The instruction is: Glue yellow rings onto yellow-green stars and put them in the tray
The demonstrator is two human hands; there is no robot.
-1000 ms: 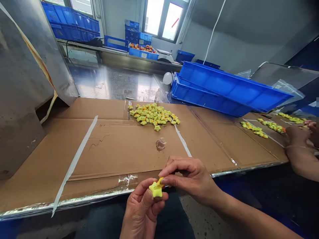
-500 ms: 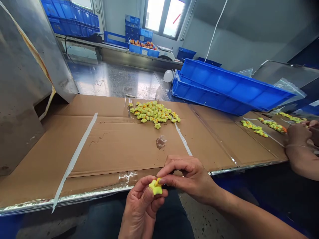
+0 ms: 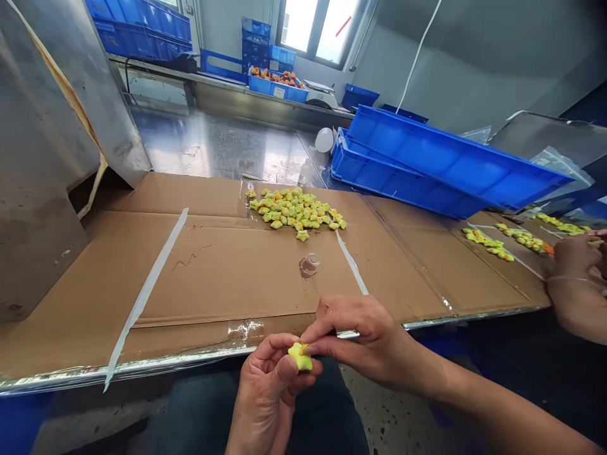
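My left hand (image 3: 268, 392) grips a small yellow star-shaped toy (image 3: 300, 357) between thumb and fingers, just in front of the table's edge. My right hand (image 3: 365, 338) pinches the top of the same star with thumb and forefinger. On the cardboard-covered table (image 3: 213, 272) ahead lies a heap of several more yellow-green stars (image 3: 294, 212). A small clear plastic cup (image 3: 308, 265) lies between the heap and my hands.
Two stacked blue trays (image 3: 427, 170) lean at the right rear. Another person's hand (image 3: 573, 278) works at the far right beside rows of yellow stars (image 3: 488, 243). A steel panel (image 3: 42, 139) stands at the left. Blue crates (image 3: 275, 88) sit on a far bench.
Both hands stay on the star and have turned it slightly, drawing it a little lower and closer. The view has tipped slightly downward.
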